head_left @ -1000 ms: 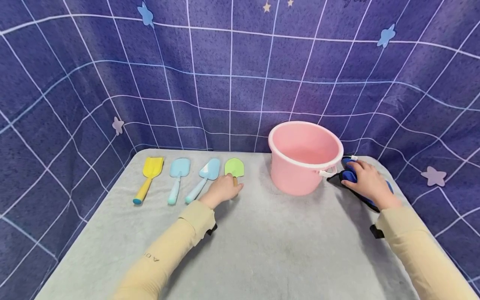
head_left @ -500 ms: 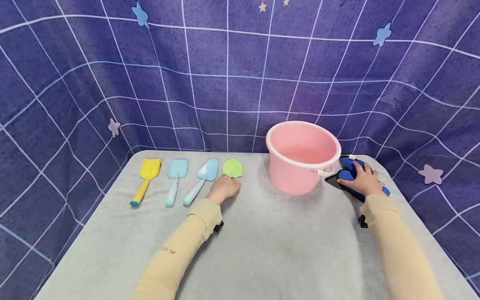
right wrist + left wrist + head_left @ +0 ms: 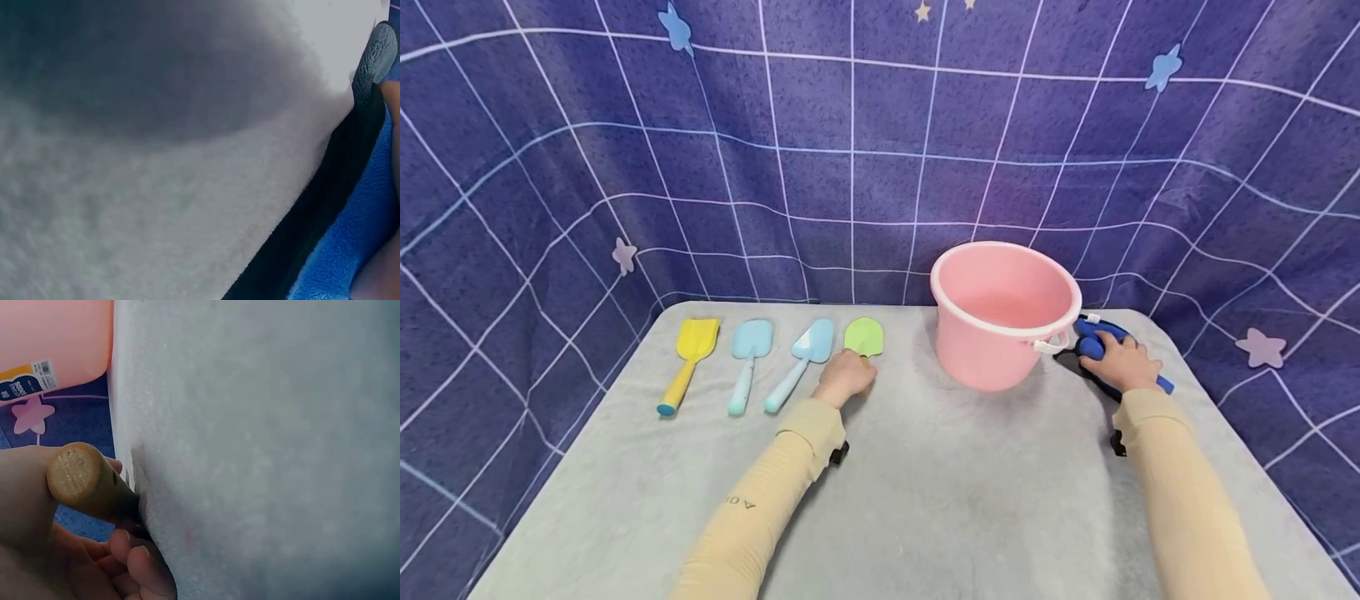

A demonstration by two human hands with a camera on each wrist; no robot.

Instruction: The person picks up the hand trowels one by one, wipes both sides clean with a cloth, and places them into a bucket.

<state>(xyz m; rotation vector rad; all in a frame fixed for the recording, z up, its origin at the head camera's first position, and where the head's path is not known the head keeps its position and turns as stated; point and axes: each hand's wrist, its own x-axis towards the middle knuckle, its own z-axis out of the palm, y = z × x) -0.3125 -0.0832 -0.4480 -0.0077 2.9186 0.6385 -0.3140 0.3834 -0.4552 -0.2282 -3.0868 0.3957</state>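
Note:
In the head view my left hand (image 3: 846, 375) grips the green-bladed trowel (image 3: 864, 335) by its handle, with the blade lying on the table. The left wrist view shows the rounded end of its wooden handle (image 3: 74, 474) between thumb and fingers. Over at the right, my right hand (image 3: 1122, 363) holds a soft blue-and-black fabric item (image 3: 1105, 329) with a small white tag. Its blue fleecy face (image 3: 350, 231) and black edging come up beside my fingers in the right wrist view; the palm covers part of it.
A pink bucket (image 3: 981, 354) with a white rim stands between my hands. To the left lie a yellow shovel (image 3: 688, 358), a light-blue shovel (image 3: 751, 342) and a blue-and-white trowel (image 3: 811, 343). A purple curtain (image 3: 880, 183) hangs behind the grey-covered table (image 3: 940, 483).
My left hand has closed round the trowel's handle. The right hand has shifted slightly left and its fingers have curled into the blue-and-black fabric item, which has bunched up a little.

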